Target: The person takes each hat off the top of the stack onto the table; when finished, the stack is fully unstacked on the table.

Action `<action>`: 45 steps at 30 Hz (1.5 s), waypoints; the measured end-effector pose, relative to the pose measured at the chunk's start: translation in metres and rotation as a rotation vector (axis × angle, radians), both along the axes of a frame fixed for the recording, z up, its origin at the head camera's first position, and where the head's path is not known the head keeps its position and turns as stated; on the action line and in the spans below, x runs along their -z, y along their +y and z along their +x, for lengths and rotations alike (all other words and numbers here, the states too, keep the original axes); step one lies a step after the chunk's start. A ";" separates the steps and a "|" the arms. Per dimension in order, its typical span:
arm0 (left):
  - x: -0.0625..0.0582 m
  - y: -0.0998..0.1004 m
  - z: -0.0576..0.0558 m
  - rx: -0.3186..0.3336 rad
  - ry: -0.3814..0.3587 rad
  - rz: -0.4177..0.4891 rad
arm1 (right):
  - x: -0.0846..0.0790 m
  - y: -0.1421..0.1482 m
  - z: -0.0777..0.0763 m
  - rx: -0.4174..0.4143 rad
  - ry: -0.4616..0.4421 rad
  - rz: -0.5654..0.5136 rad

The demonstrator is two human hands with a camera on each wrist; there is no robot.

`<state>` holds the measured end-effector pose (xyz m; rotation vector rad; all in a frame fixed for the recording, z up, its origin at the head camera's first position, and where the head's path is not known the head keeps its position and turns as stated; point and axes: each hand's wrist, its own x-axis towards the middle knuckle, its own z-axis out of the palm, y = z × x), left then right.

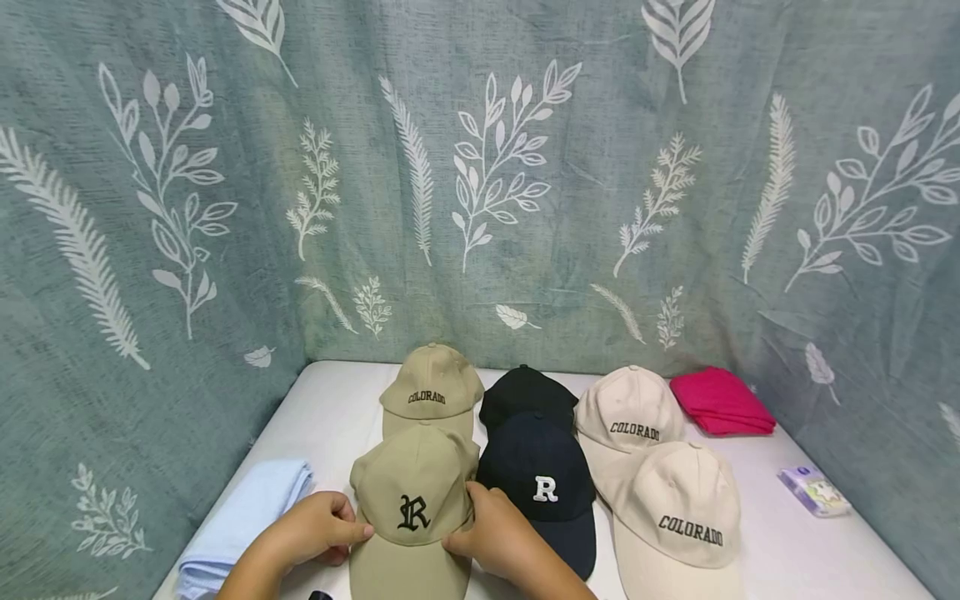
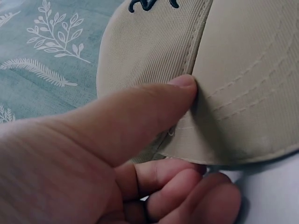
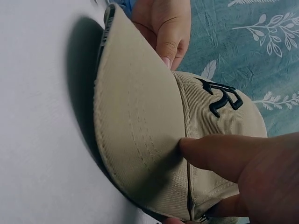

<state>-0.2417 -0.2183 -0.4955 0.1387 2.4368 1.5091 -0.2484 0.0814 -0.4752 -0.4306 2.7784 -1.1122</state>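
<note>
Both hands are on a khaki baseball cap [image 1: 416, 487] with a dark letter R on its front. My left hand [image 1: 318, 529] pinches its left side where brim meets crown; in the left wrist view the thumb lies on top and the fingers curl beneath the brim [image 2: 252, 84]. On the other side my right hand [image 1: 502, 533] grips the same seam, its thumb on the cap's front in the right wrist view. Behind it sits a khaki Colorado cap [image 1: 431, 383], overlapped by the held one. Right beside my right hand lies a navy cap [image 1: 536, 467] with a white R.
A black cap [image 1: 525, 392] sits behind the navy one. Two cream Colorado caps [image 1: 630, 408] overlap further right. A folded red cloth [image 1: 720, 402] and a small purple packet [image 1: 814, 492] lie at the right. Folded light-blue cloth [image 1: 243, 517] lies left on the white table [image 1: 330, 400].
</note>
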 end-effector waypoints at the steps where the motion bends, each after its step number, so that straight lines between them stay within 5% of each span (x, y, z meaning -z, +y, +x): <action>1: 0.000 0.000 0.000 0.001 0.001 -0.004 | 0.000 0.000 0.000 -0.003 0.015 0.013; 23: -0.001 0.001 0.005 -0.022 0.018 -0.147 | 0.000 0.001 0.003 0.032 0.086 0.077; 28: -0.004 0.002 0.001 -0.072 0.046 -0.130 | -0.014 0.009 -0.004 0.030 0.020 -0.026; 34: -0.022 -0.001 -0.007 -0.184 0.077 -0.227 | -0.039 0.016 -0.027 -0.008 0.026 -0.111; 40: -0.050 -0.012 -0.028 -0.155 0.147 -0.266 | -0.065 0.018 -0.065 -0.019 0.064 -0.027; 45: -0.061 -0.015 -0.069 -0.123 0.154 -0.232 | -0.080 0.009 -0.096 -0.034 0.037 0.044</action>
